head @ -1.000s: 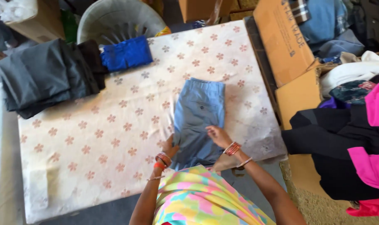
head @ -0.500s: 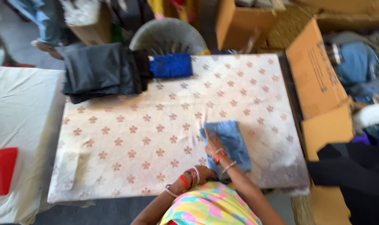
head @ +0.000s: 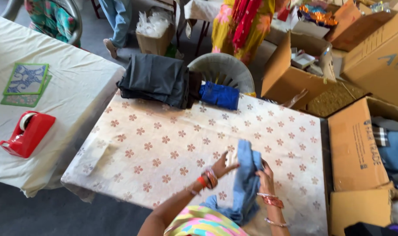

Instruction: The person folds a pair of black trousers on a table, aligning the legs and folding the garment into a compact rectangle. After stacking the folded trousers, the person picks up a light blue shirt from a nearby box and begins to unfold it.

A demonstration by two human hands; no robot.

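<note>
A light blue garment [head: 245, 179] hangs bunched above the near edge of the flower-patterned table [head: 172, 144]. My right hand [head: 266, 178] grips its right side. My left hand [head: 223, 165], with orange bangles at the wrist, touches its left side with the fingers spread. At the table's far edge lie a stack of dark grey folded clothes [head: 157, 79] and a bright blue folded garment [head: 219, 95].
A grey plastic chair [head: 222, 70] stands behind the table. Open cardboard boxes [head: 356, 144] line the right side. On the left, a white-covered table [head: 67, 87] holds a red tape dispenser [head: 28, 133] and green patterned mats [head: 26, 83]. Other people stand at the back.
The garment lay folded flat on the table before; now both hands have lifted it up in a bunch. The camera view has shifted left and back.
</note>
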